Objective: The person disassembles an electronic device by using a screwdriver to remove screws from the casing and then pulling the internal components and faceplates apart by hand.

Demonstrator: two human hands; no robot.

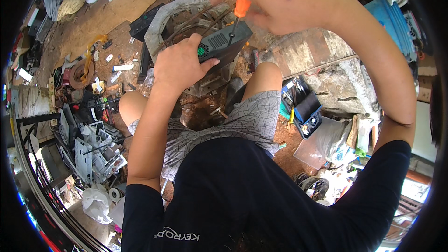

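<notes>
Seen from above, the seated person's knees framed a patch of red dirt, and the work sat just beyond them at twelve o'clock. The left hand [179,65] gripped the near end of a black box [223,42], fingers wrapped over its edge and thumb along the side, holding it tilted on the rim of a concrete ring [161,23]. A green vent showed beside the thumb, a slotted grille on the top face. The right hand [275,2], at one o'clock, was closed round the orange handle of a screwdriver [239,11] whose shaft ran down to the box top. To drive a screw well here, the shaft probably wanted to stand square to the face, with firm downward push so the tip would not slip, and the left hand bracing the box against the turn. At three o'clock, beside the right knee, an open blue tool case [303,107] held small tools, a yellow-handled one among them; the rest could not be told apart. Inside the concrete ring lay rusty rods and scrap. At eight o'clock a heap of grey metal plates [91,151] lay on the ground, with a brown reel [83,72] farther off at ten o'clock.
</notes>
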